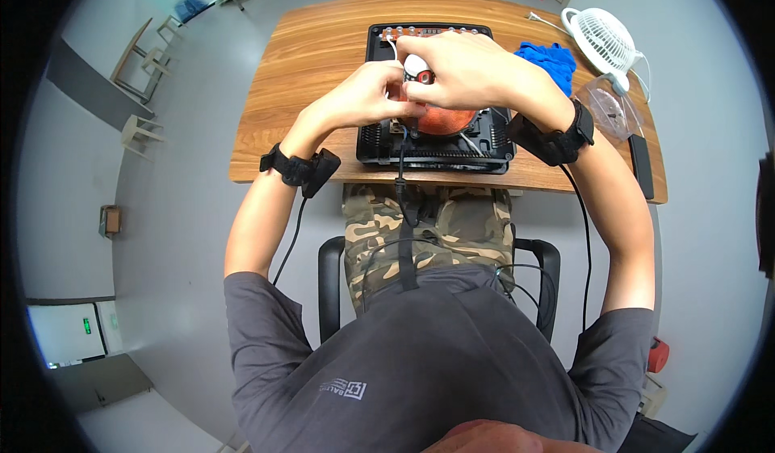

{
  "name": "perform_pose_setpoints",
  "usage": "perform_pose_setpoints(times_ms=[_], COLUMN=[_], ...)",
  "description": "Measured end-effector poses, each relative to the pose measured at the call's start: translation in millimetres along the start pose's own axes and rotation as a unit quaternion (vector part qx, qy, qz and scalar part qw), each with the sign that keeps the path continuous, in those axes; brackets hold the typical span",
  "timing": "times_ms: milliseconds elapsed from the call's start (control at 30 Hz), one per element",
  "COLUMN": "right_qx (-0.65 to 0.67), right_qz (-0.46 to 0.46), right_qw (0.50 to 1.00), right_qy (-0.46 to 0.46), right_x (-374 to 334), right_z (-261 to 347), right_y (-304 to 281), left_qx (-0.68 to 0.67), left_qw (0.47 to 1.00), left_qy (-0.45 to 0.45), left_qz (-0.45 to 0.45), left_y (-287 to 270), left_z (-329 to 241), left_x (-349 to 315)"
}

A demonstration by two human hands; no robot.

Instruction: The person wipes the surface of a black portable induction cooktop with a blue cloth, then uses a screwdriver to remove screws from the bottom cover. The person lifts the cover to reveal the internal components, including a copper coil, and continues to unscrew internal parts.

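Note:
In front of me lies an open black appliance casing (379,153), its inside facing up. A round orange-copper coil (446,122) sits in it, and a strip of circuit board (412,32) runs along its far edge. My right hand (472,69) reaches over the coil, fingers closed on a tool with a white, black and red handle (417,68); its tip is hidden. Close against it, my left hand (367,91) is closed in a pinch above the coil's left side. What those fingers hold, if anything, is hidden.
The casing rests on a wooden table (299,65). To its right are a blue cloth (553,65), a white fan (601,39), a clear plastic container (605,107) and a black flat bar (641,166). Cables (587,235) hang from my wrist straps.

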State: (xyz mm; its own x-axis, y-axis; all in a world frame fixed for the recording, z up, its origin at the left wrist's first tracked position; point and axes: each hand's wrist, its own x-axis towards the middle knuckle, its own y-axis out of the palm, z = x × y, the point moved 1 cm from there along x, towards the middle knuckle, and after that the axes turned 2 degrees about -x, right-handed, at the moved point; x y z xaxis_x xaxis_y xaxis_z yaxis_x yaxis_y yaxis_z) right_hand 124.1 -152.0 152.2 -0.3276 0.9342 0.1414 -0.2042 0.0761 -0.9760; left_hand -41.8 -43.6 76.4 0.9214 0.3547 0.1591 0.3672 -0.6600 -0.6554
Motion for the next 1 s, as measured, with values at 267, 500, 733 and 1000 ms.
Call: perform_pose_setpoints(times_ms=[267, 500, 733, 1000], right_qx=[-0.142, -0.060, -0.132, -0.079], right_qz=[-0.104, -0.063, -0.048, -0.043], right_qw=[0.984, 0.994, 0.990, 0.996], right_qy=[-0.011, -0.070, -0.003, -0.013], right_x=[8.5, 5.9, 18.0, 9.0], right_z=[6.1, -0.8, 3.6, 3.6], right_y=[13.1, 4.4, 10.5, 2.5], left_qx=[0.029, 0.021, -0.032, 0.001], left_qw=[0.999, 0.996, 0.996, 0.995], left_qy=[-0.046, -0.081, -0.084, -0.092], left_qz=[-0.006, 0.035, -0.005, 0.025], left_y=[4.7, -7.1, 3.8, -5.8], left_z=[-13.2, 0.5, -18.9, 1.7], left_x=[2.6, -0.1, 6.0, -3.1])
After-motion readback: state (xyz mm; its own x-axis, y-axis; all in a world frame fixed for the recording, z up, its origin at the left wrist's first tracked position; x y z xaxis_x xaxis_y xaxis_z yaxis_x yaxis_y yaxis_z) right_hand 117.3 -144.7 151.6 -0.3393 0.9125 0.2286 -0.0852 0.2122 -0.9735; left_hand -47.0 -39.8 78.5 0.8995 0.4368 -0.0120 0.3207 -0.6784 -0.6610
